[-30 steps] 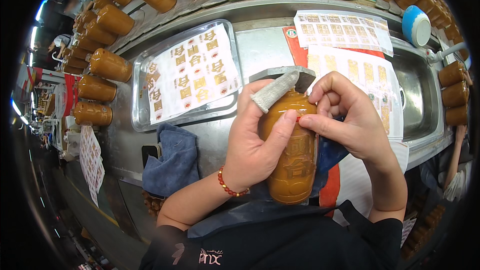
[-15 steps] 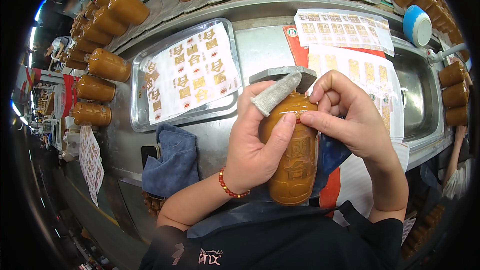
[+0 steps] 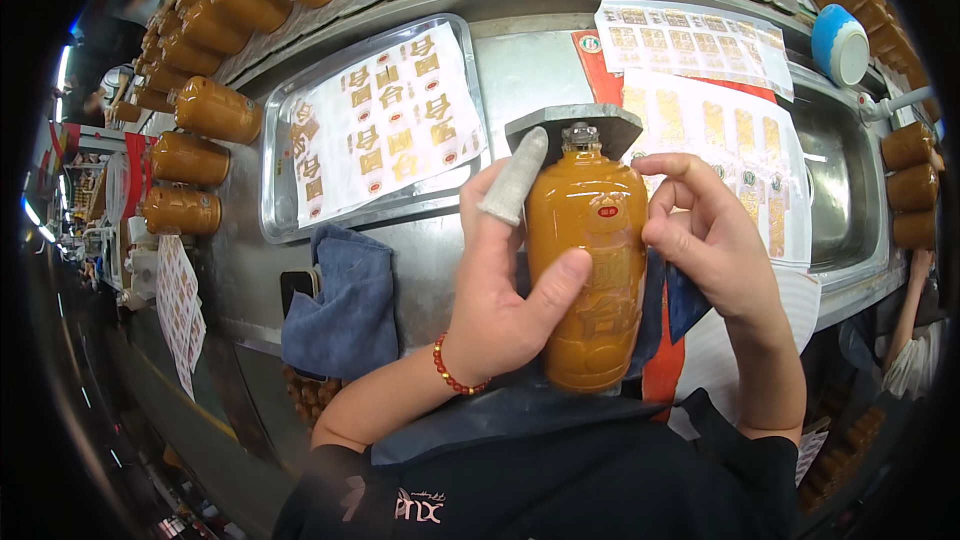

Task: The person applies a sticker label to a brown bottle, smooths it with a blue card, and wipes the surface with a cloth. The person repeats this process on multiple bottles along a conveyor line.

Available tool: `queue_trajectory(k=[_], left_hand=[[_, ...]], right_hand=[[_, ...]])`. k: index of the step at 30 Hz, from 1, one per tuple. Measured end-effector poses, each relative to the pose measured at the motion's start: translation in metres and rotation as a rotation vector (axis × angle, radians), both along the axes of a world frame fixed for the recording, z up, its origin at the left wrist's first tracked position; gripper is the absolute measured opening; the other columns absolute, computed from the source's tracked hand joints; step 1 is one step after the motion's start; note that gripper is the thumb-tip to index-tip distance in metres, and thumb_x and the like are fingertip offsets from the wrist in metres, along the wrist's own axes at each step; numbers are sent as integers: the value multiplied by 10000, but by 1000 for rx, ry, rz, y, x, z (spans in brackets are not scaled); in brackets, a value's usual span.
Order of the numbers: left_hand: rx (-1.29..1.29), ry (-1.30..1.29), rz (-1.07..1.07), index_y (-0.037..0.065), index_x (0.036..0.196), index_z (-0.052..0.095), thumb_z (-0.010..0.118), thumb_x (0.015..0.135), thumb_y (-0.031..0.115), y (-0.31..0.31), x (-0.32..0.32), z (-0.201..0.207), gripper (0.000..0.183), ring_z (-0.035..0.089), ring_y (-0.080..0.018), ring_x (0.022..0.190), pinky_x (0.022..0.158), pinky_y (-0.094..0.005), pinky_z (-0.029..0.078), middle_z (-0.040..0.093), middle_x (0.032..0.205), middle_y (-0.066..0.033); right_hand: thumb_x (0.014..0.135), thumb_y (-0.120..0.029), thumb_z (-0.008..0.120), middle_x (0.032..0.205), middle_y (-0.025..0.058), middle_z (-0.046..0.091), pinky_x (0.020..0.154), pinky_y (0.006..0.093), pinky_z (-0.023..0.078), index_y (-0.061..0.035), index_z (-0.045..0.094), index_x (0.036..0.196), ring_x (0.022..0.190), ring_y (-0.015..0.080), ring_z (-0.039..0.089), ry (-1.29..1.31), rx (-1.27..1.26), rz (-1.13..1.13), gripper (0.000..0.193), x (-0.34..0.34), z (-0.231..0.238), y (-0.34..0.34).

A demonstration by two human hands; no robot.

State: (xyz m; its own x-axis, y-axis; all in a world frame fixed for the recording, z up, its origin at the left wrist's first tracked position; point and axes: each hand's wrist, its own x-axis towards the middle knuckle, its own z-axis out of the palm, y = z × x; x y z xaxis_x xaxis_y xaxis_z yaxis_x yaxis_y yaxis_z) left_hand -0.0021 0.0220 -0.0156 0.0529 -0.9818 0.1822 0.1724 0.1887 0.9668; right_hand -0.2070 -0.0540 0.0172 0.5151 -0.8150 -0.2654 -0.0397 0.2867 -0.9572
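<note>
Person's left grip (image 3: 500,290) clasps the amber bottle (image 3: 590,330), thumb across its front; pale finger sleeve (image 3: 515,180) on one finger, along the bottle's left side. Bottle lies between both grips, neck pointing away from the person; red oval label (image 3: 608,212) above the left thumb. Right grip (image 3: 715,240) loose, thumb and forefinger parted, just beside the bottle's right shoulder; contact unclear. Grey angular plate (image 3: 560,118) beyond the left grip, behind the neck. Left of that grip, on the counter (image 3: 430,255): blue cloth (image 3: 340,305).
</note>
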Motion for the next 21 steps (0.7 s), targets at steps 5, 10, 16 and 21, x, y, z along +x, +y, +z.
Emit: queue_trajectory(k=[5, 10, 16, 21], left_hand=[[126, 35, -3, -34, 1604, 186, 688, 945, 70, 10, -6, 5, 835, 373, -259, 1435, 1181, -400, 350, 250, 1503, -123], [181, 49, -5, -34, 1603, 175, 699, 938, 65, 11, -5, 6, 853, 378, -258, 1434, 1179, -403, 355, 243, 1513, -122], [172, 53, -1, -32, 1602, 183, 701, 938, 67, 10, -6, 6, 848, 379, -258, 1436, 1176, -403, 365, 244, 1519, -122], [120, 61, -13, -23, 1603, 207, 691, 950, 68, 7, -3, 4, 818, 382, -253, 1433, 1180, -397, 361, 259, 1513, -122]], right_hand=[[859, -112, 842, 1240, 93, 543, 635, 178, 456, -1, 470, 1478, 700, 32, 555, 25, -83, 2, 732, 3, -2, 13], [858, -157, 852, 1300, 124, 560, 644, 175, 448, 4, 433, 1510, 714, 34, 529, -15, -41, -2, 792, 5, -9, 16], [867, -170, 846, 1318, 129, 566, 669, 180, 453, 4, 432, 1511, 726, 32, 521, -45, -20, -7, 785, 6, -7, 17], [889, -149, 820, 1312, 122, 574, 679, 188, 462, 1, 433, 1511, 742, 27, 528, -101, 10, -6, 748, 5, -11, 15]])
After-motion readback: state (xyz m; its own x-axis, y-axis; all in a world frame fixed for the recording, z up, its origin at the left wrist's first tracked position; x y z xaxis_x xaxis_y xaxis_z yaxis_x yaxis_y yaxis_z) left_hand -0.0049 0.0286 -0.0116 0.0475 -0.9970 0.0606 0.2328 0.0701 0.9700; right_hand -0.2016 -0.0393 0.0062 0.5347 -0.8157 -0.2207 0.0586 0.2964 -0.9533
